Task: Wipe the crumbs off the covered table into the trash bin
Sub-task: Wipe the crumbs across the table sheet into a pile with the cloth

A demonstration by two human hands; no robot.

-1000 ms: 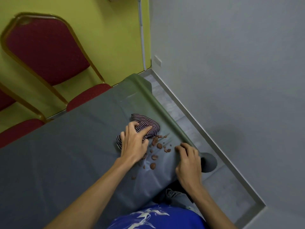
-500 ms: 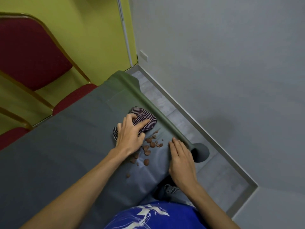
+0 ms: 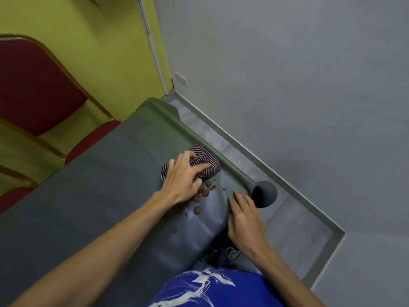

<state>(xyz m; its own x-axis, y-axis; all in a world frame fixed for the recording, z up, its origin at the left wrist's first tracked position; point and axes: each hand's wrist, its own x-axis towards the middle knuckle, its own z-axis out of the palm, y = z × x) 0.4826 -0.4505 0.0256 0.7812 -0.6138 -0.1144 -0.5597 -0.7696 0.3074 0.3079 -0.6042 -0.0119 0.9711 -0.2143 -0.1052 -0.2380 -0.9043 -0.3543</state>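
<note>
A striped cloth point(image 3: 207, 161) is gripped by the left hand point(image 3: 184, 179), its fingers curled over the bunched fabric, near the far edge of the grey-covered surface point(image 3: 88, 196). Brown crumbs point(image 3: 203, 192) are scattered just beside that hand, between it and the right hand point(image 3: 245, 220), whose fingers are laid straight and flat on the cover at the edge. A round dark grey shape point(image 3: 266, 193) is seen just past those fingertips, off the edge — whether it is the bin cannot be told.
</note>
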